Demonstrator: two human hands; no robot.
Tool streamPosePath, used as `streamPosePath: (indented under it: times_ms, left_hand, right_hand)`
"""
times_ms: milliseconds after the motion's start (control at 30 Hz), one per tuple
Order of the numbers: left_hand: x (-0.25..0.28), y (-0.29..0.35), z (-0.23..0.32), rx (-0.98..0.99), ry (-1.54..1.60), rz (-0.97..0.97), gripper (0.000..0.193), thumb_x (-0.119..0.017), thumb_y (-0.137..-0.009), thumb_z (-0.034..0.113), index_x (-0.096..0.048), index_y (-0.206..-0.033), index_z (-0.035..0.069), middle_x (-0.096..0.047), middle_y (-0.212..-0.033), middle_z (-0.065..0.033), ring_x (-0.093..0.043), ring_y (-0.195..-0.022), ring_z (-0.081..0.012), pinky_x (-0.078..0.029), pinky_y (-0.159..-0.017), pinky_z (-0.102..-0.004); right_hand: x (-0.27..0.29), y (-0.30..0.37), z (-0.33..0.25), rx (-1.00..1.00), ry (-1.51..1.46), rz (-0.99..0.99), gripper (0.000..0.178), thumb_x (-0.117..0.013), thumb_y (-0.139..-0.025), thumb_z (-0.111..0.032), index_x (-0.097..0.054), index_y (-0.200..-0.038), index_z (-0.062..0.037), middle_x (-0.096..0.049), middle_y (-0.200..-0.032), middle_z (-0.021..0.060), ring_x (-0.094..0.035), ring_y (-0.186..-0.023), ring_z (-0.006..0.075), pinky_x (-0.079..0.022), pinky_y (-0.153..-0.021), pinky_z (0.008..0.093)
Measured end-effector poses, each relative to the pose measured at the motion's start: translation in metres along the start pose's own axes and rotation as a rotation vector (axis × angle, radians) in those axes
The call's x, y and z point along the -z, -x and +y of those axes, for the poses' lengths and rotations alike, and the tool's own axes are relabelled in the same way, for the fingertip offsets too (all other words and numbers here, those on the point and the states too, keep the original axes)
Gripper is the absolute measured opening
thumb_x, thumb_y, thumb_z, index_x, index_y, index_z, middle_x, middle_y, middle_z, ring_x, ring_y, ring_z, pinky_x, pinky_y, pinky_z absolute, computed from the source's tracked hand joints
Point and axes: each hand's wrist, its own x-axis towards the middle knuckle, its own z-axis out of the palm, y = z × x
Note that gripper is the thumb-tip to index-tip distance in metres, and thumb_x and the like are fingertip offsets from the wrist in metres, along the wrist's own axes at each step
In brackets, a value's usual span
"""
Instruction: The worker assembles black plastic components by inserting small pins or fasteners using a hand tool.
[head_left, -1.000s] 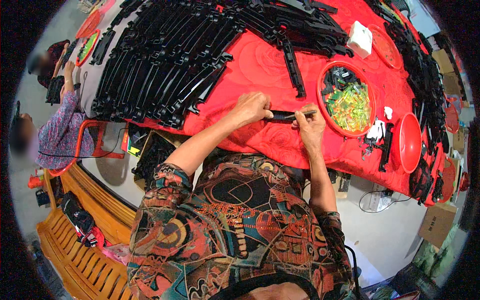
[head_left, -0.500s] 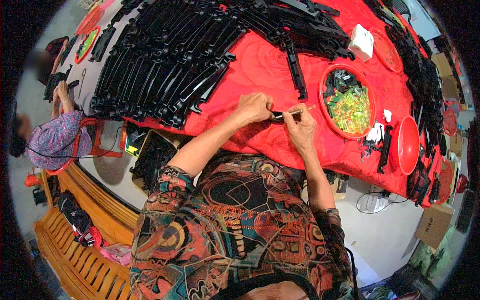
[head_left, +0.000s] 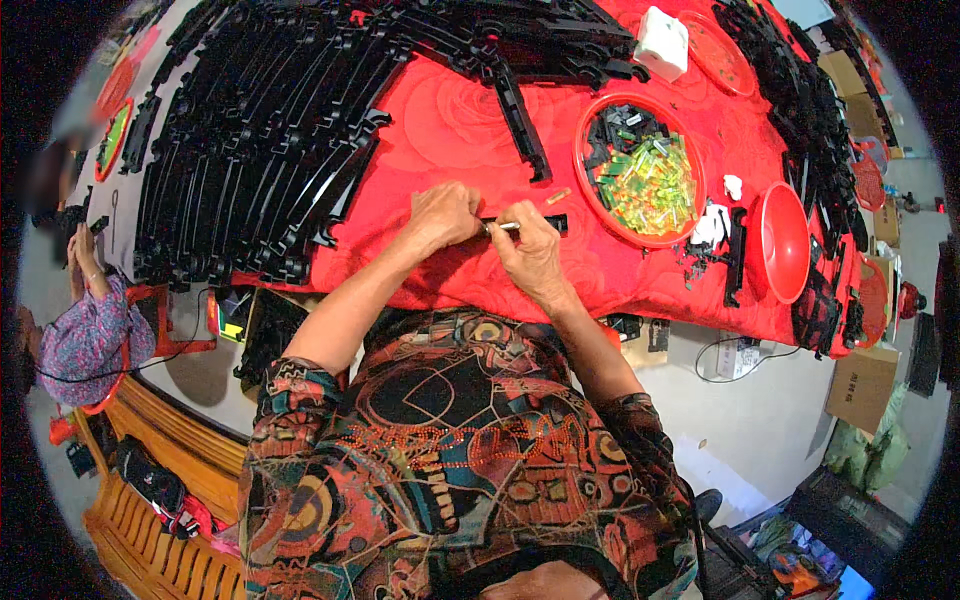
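Note:
My left hand (head_left: 447, 215) rests on the red cloth, fingers curled down at the left end of a slim black plastic part (head_left: 556, 224). What its fingertips hold is mostly hidden. Close beside it, my right hand (head_left: 532, 250) pinches a thin, pale metallic stick-like tool (head_left: 506, 226), whose tip points toward the left fingers. The black part runs beneath the right fingers and emerges on their right side. A short tan piece (head_left: 559, 196) shows just beyond the right knuckles; whether it belongs to the tool, I cannot tell.
A red basin (head_left: 582, 190) of small green-yellow and black pieces stands right of my hands. Beyond it are an empty red bowl (head_left: 780, 243) and a white block (head_left: 662, 44). Long black plastic parts (head_left: 270, 150) pile up at left. Another person (head_left: 95, 330) sits far left.
The view has shifted, so the table's things appear farther left and higher. My right hand has turned and closed in beside the left, and more of the black part shows at its right.

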Motion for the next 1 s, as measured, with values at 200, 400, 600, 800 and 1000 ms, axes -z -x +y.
streamPosePath:
  times_ms: [200, 400, 600, 800, 1000]
  left_hand:
    - [-0.006, 0.005, -0.001, -0.008, -0.055, 0.088, 0.020, -0.066, -0.066, 0.028, -0.067, -0.077, 0.011, -0.065, -0.082, -0.0158, -0.063, -0.083, -0.0336, -0.047, -0.066, -0.0472]
    - [0.011, 0.020, -0.003, -0.066, 0.114, 0.027, 0.030, -0.074, -0.067, 0.029, -0.062, -0.080, 0.004, -0.063, -0.079, -0.0160, -0.061, -0.078, -0.0333, -0.046, -0.068, -0.0426]
    - [0.001, 0.051, -0.019, -0.379, -0.189, 0.401, 0.042, -0.074, -0.064, 0.033, -0.055, -0.093, 0.009, -0.055, -0.091, -0.0102, -0.052, -0.089, -0.0305, -0.042, -0.072, -0.0424]
    - [-0.026, 0.070, -0.026, -0.463, -0.175, 0.600, 0.033, -0.072, -0.066, 0.015, -0.054, -0.093, 0.007, -0.050, -0.087, -0.0091, -0.050, -0.082, -0.0289, -0.041, -0.071, -0.0413]
    - [-0.027, 0.108, -0.045, -0.322, 0.039, 0.900, 0.031, -0.070, -0.068, 0.011, -0.055, -0.093, 0.000, -0.053, -0.087, -0.0137, -0.050, -0.080, -0.0311, -0.042, -0.070, -0.0396]
  right_hand:
    - [-0.004, 0.005, 0.007, 0.071, 0.028, 0.043, 0.012, -0.062, -0.074, 0.002, -0.051, -0.076, 0.0004, -0.050, -0.069, 0.0126, -0.053, -0.063, 0.0259, -0.042, -0.056, 0.0343]
    - [0.037, 0.010, 0.002, -0.267, -0.482, 0.352, 0.008, -0.059, -0.084, -0.003, -0.052, -0.083, -0.0044, -0.054, -0.069, 0.0022, -0.053, -0.058, 0.0083, -0.047, -0.054, 0.0248]
    - [0.054, 0.030, 0.015, -0.400, -0.562, 0.532, 0.009, -0.062, -0.084, -0.005, -0.053, -0.085, -0.0034, -0.053, -0.070, 0.0023, -0.052, -0.052, 0.0096, -0.048, -0.048, 0.0234]
    - [0.039, 0.035, 0.011, -0.461, -0.567, 0.439, 0.009, -0.060, -0.084, -0.003, -0.051, -0.084, -0.0032, -0.051, -0.067, 0.0027, -0.051, -0.052, 0.0089, -0.047, -0.047, 0.0237]
    - [0.038, 0.031, 0.009, -0.463, -0.583, 0.418, 0.010, -0.060, -0.085, -0.003, -0.050, -0.084, -0.0031, -0.051, -0.067, 0.0024, -0.051, -0.053, 0.0087, -0.047, -0.046, 0.0232]
